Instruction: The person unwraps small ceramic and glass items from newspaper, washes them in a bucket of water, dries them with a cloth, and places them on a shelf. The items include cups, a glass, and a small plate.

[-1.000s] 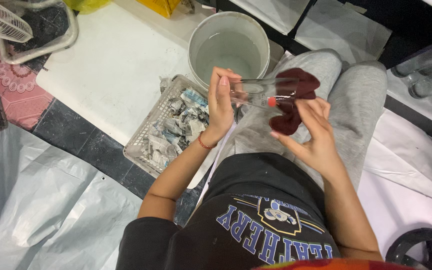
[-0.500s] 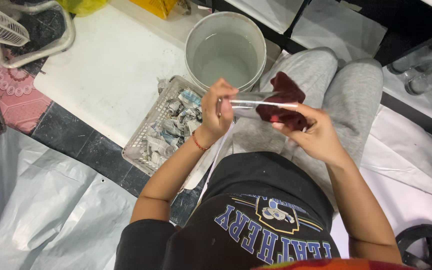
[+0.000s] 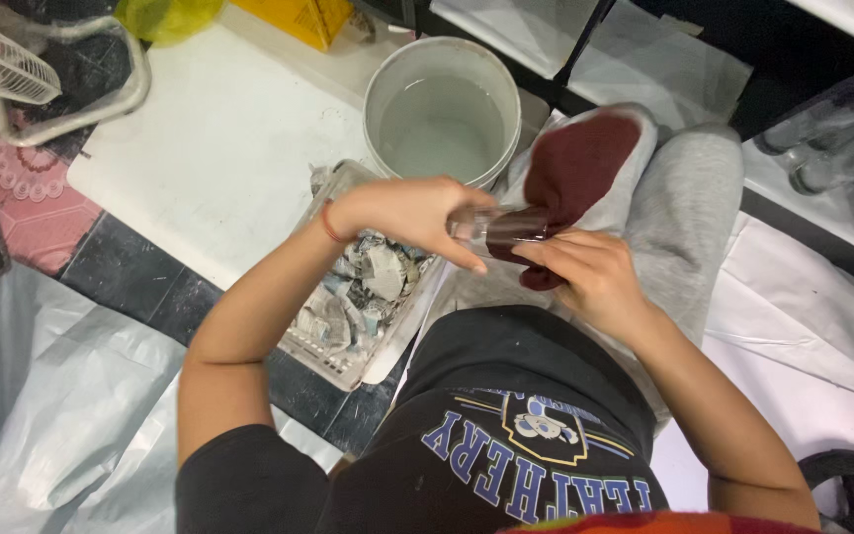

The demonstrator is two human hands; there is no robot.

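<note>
The floor (image 3: 61,415) under the seated person is spread with pale plastic sheeting, and a white board (image 3: 219,158) lies on it ahead of the knees. At the board's far edge stands a white bucket (image 3: 387,89) holding cloudy water, and just beside it, toward the person's left side, sits a clear plastic tray (image 3: 333,361) filled with torn, crumpled paper scraps. A dark red cloth (image 3: 585,163) drapes over the grey-trousered knee and runs down into the hands. Between the two hands, held level above the lap, is a small clear glass jar (image 3: 491,227), partly hidden by fingers and cloth. The left hand (image 3: 412,213) is closed around one end of the jar, fingers curled over its top. The right hand (image 3: 590,272) is closed too, pinching a fold of the cloth against the jar's other end. To wipe the glass well, it seems best to keep the left hand firm and steady, so the slick jar cannot slip, and to turn the jar slowly while the cloth presses evenly round its wall, working over the lap rather than the hard floor.
</note>
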